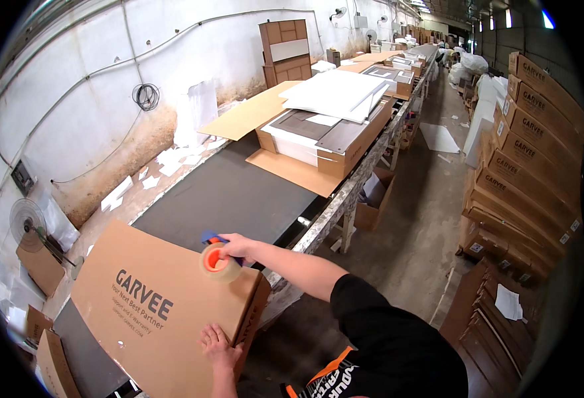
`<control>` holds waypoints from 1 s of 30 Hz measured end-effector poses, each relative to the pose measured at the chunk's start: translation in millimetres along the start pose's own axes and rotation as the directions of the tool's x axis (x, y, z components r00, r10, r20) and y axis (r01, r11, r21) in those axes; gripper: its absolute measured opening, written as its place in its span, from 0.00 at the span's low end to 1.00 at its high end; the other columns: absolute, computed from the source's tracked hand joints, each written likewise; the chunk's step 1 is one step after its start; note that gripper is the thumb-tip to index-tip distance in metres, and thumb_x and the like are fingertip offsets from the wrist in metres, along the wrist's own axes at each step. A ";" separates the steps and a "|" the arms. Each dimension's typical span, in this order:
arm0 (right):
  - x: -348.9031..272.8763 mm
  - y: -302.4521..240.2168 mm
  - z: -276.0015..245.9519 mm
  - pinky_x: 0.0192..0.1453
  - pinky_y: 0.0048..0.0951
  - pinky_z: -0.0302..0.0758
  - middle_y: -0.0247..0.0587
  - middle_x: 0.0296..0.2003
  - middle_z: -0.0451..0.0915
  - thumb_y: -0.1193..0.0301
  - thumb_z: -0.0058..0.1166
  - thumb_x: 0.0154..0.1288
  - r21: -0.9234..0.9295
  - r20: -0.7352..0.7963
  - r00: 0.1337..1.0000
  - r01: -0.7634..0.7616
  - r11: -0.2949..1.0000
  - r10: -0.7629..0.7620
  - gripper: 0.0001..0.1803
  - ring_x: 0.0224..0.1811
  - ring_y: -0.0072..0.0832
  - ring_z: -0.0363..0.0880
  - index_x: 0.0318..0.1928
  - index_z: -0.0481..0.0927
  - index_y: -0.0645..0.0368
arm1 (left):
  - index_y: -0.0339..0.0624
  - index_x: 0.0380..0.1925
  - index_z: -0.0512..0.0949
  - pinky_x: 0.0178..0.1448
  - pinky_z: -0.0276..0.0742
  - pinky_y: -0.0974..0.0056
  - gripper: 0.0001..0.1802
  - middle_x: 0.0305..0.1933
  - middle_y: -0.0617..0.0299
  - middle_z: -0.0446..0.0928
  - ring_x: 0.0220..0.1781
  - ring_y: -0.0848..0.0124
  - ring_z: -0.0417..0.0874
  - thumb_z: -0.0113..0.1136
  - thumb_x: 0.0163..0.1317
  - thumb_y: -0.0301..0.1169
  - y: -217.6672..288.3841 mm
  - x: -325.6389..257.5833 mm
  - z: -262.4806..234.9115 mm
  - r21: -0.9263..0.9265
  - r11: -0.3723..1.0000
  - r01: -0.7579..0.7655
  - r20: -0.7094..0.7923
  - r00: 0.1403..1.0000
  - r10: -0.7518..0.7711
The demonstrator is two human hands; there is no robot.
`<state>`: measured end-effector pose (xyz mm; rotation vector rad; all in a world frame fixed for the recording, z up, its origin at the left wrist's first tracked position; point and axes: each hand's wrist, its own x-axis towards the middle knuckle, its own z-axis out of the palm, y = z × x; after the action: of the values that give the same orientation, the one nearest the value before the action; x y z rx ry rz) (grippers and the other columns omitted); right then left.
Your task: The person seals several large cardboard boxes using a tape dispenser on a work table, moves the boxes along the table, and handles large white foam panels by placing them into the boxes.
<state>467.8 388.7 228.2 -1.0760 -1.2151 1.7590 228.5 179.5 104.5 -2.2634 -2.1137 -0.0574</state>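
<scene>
Taping a closed carton on the long desk

The right hand (pixel 237 247) grips a tape dispenser (pixel 218 260) pressed to the cardboard box (pixel 152 305) top near its edge; the left hand (pixel 219 345) lies open, flat against the box's near side, on the desk (pixel 232 196).

The dark belt (pixel 229 196) is the landmark. Its middle stretch lies bare, so a hand could pass freely there, between the closed carton (pixel 146 305) at the near end and the open box (pixel 325 136) at the far end. The closed carton spans the near end of the belt. The open box, with white panels (pixel 335 93) stacked on it, blocks the far end. Left of the belt, paper scraps (pixel 172 159) litter the ledge by the wall (pixel 73 99). Right of the belt, the floor aisle (pixel 418 219) is open up to the stacked cartons (pixel 531 166).
</scene>
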 end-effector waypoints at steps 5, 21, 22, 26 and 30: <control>-23.3 -60.4 39.9 0.49 0.37 0.78 0.48 0.40 0.84 0.64 0.53 0.50 -0.923 0.091 0.981 0.148 0.356 -0.171 0.18 0.44 0.40 0.84 0.42 0.86 0.51 | 0.35 0.67 0.61 0.73 0.54 0.40 0.58 0.71 0.38 0.60 0.73 0.41 0.59 0.74 0.37 0.53 2.5 15.1 12.7 -0.021 0.999 -0.029 -0.055 0.998 0.028; -82.6 164.5 27.5 0.39 0.46 0.79 0.39 0.32 0.85 0.55 0.64 0.45 -0.840 0.312 0.924 0.377 -0.391 0.222 0.17 0.38 0.39 0.84 0.35 0.88 0.49 | 0.34 0.63 0.66 0.69 0.62 0.41 0.51 0.66 0.40 0.67 0.67 0.40 0.67 0.73 0.38 0.46 10.7 -5.6 -0.9 -0.023 0.999 -0.041 -0.129 0.991 0.037; -79.2 184.6 26.3 0.40 0.43 0.78 0.37 0.31 0.85 0.55 0.66 0.45 -0.848 0.311 0.917 0.386 -0.364 0.248 0.17 0.38 0.37 0.84 0.36 0.88 0.49 | 0.34 0.63 0.66 0.70 0.62 0.42 0.50 0.66 0.41 0.67 0.68 0.41 0.66 0.73 0.39 0.46 12.7 -3.0 -0.4 -0.043 0.997 -0.062 -0.133 0.990 0.056; -123.6 232.6 12.5 0.49 0.38 0.79 0.50 0.42 0.81 0.56 0.65 0.43 -0.945 0.201 0.932 0.266 -0.192 0.300 0.22 0.49 0.40 0.78 0.40 0.86 0.54 | 0.34 0.64 0.66 0.71 0.60 0.44 0.50 0.67 0.42 0.67 0.68 0.45 0.67 0.72 0.42 0.49 25.9 -7.6 -13.7 0.018 0.999 -0.045 -0.103 0.994 0.047; -188.9 280.9 49.7 0.52 0.39 0.79 0.49 0.43 0.83 0.59 0.60 0.44 -0.993 0.104 0.893 0.119 -0.007 0.437 0.23 0.52 0.42 0.80 0.42 0.86 0.56 | 0.36 0.67 0.62 0.74 0.56 0.45 0.51 0.70 0.44 0.62 0.71 0.45 0.62 0.71 0.45 0.49 8.0 -31.6 -10.3 -0.030 0.997 -0.074 -0.131 0.989 0.069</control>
<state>465.2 122.2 13.6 -1.6843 -3.0207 0.9476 234.3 146.9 113.0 -2.2844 -1.9808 -0.2346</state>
